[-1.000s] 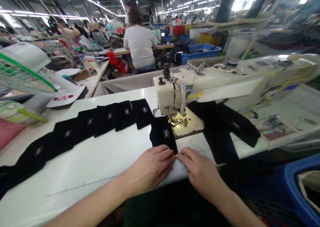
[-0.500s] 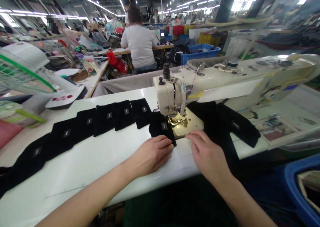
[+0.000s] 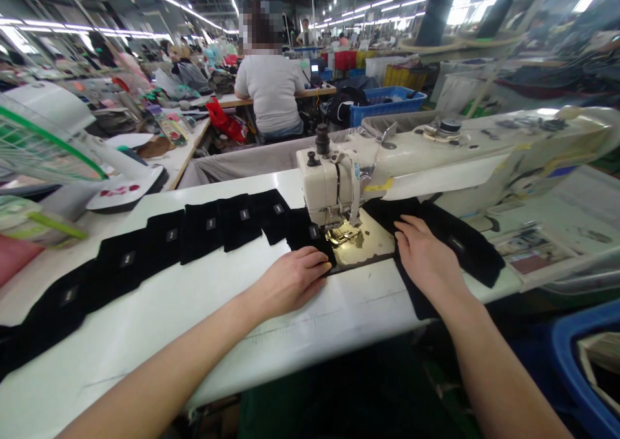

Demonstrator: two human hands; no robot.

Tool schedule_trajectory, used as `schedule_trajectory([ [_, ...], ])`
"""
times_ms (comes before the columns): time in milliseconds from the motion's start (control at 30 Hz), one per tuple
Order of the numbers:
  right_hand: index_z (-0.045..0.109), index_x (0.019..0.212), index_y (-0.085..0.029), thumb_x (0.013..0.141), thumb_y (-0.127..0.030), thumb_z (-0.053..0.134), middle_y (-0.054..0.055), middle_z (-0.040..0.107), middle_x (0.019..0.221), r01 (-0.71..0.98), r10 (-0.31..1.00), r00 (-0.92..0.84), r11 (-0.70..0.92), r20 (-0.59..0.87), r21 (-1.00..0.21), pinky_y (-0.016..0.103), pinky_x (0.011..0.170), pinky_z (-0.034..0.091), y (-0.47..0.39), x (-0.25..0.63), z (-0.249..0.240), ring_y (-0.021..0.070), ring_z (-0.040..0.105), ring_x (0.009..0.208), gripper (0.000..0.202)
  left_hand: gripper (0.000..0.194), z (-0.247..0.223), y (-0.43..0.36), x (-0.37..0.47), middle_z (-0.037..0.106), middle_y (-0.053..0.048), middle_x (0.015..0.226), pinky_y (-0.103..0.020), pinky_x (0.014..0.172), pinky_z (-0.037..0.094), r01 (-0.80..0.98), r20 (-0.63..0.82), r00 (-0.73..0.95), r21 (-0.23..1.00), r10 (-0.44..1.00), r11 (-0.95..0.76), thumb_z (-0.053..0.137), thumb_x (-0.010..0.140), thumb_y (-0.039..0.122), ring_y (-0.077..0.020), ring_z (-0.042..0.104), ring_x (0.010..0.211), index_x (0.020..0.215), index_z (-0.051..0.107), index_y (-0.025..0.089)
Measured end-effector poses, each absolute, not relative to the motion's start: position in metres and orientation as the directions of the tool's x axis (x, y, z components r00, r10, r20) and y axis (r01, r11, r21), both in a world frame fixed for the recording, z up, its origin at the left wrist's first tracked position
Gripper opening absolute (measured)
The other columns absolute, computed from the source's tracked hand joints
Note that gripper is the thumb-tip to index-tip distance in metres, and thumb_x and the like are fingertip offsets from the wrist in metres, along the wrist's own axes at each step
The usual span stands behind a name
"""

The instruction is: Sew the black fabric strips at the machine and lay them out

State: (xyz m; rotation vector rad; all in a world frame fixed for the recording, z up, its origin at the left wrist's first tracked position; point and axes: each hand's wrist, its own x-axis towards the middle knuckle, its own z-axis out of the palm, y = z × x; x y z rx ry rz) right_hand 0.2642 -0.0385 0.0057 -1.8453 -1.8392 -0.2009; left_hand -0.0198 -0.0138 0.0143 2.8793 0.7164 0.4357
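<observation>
My left hand (image 3: 295, 277) rests with its fingers together on the lower edge of a black fabric piece (image 3: 307, 231) bearing a small grey label, left of the needle plate. My right hand (image 3: 419, 252) lies on black fabric (image 3: 421, 303) right of the plate, its fingers slightly apart. Between the hands is the brass-coloured plate (image 3: 378, 235) under the head of the sewing machine (image 3: 320, 184). Overlapping black labelled pieces (image 3: 198, 232) run in a row to the left. Another labelled piece (image 3: 472, 258) lies beyond my right hand.
A fan (image 3: 43, 135) stands at the left. On the right are a parts tray (image 3: 542, 252) and, lower down, a blue bin (image 3: 564, 355). A person in a white shirt (image 3: 271, 90) sits ahead, beside a blue crate (image 3: 387, 103).
My right hand has moved right and forward from the plate's front edge onto the black fabric. My left hand and the piece under it have shifted slightly left and away from me.
</observation>
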Motion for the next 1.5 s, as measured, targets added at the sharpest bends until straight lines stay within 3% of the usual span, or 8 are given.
schedule_trajectory([
  [200,0.068,0.098,-0.019,0.097,-0.031,0.057,0.011,0.072,0.104,0.935,0.581,0.208,0.118,0.787,-0.334,0.036,0.079,0.056,-0.044,0.268,0.024,0.0239,0.069,0.094,0.017,0.029,0.015,-0.002,-0.02,0.068,-0.013,0.115,-0.041,0.092,0.058,0.447,0.246,0.839,0.199,0.486,-0.872,0.047,0.1,0.023,-0.0244,0.063,0.107,0.118,0.068,0.013],
  [267,0.066,0.094,-0.02,0.094,-0.035,0.064,0.008,0.071,0.09,0.928,0.511,0.263,0.099,0.818,-0.36,0.034,0.071,0.054,-0.048,0.271,0.029,0.0219,0.068,0.08,0.015,0.029,0.014,0.001,-0.02,0.068,-0.013,0.114,-0.041,0.091,0.058,0.449,0.256,0.835,0.193,0.487,-0.872,0.047,0.101,0.024,-0.0243,0.063,0.106,0.117,0.068,0.013],
  [367,0.063,0.11,-0.019,0.09,-0.035,0.069,0.004,0.068,0.083,0.897,0.468,0.362,0.062,0.806,-0.438,0.031,0.055,0.047,-0.051,0.277,0.031,0.0152,0.056,0.054,0.027,0.03,0.012,0.006,-0.02,0.069,-0.014,0.112,-0.04,0.09,0.059,0.453,0.281,0.827,0.179,0.487,-0.873,0.046,0.101,0.026,-0.0238,0.064,0.104,0.115,0.069,0.013],
  [567,0.068,0.102,-0.021,0.096,-0.02,0.058,0.007,0.072,0.094,0.941,0.508,0.103,0.227,0.855,-0.249,0.034,0.075,0.053,-0.056,0.286,0.035,0.021,0.067,0.082,0.012,0.03,0.009,0.017,-0.022,0.069,-0.013,0.114,-0.04,0.091,0.058,0.464,0.295,0.821,0.156,0.489,-0.872,0.046,0.1,0.025,-0.0238,0.064,0.106,0.115,0.069,0.014],
  [1033,0.068,0.101,-0.02,0.098,-0.021,0.055,0.007,0.073,0.096,0.951,0.564,0.103,0.187,0.819,-0.248,0.032,0.075,0.054,-0.055,0.287,0.032,0.0201,0.069,0.083,0.013,0.028,0.008,0.032,-0.021,0.068,-0.012,0.112,-0.04,0.092,0.056,0.513,0.299,0.799,0.116,0.522,-0.851,0.047,0.1,0.024,-0.0241,0.063,0.106,0.113,0.07,0.014],
  [1233,0.071,0.102,-0.019,0.099,-0.03,0.056,0.007,0.074,0.103,0.967,0.662,0.06,0.148,0.747,-0.209,0.034,0.079,0.054,-0.054,0.289,0.022,0.0216,0.07,0.091,0.019,0.029,0.004,0.032,-0.021,0.067,-0.012,0.115,-0.039,0.093,0.054,0.527,0.311,0.784,0.125,0.538,-0.841,0.045,0.101,0.026,-0.0244,0.06,0.109,0.113,0.069,0.014],
  [1400,0.07,0.11,-0.018,0.103,-0.053,0.042,0.007,0.074,0.11,0.942,0.807,-0.18,0.305,0.562,-0.137,0.034,0.074,0.056,-0.054,0.287,0.0,0.0212,0.072,0.087,0.045,0.03,-0.002,0.029,-0.024,0.066,-0.011,0.116,-0.037,0.096,0.052,0.518,0.333,0.771,0.17,0.543,-0.838,0.044,0.102,0.025,-0.0233,0.059,0.108,0.114,0.069,0.013],
  [1500,0.068,0.111,-0.018,0.103,-0.058,0.04,0.007,0.073,0.115,0.931,0.777,-0.199,0.34,0.597,-0.131,0.032,0.071,0.056,-0.057,0.282,-0.001,0.0186,0.072,0.079,0.049,0.031,-0.005,0.027,-0.026,0.066,-0.011,0.117,-0.037,0.097,0.051,0.532,0.355,0.743,0.202,0.568,-0.822,0.046,0.101,0.027,-0.0231,0.059,0.109,0.117,0.068,0.013],
])
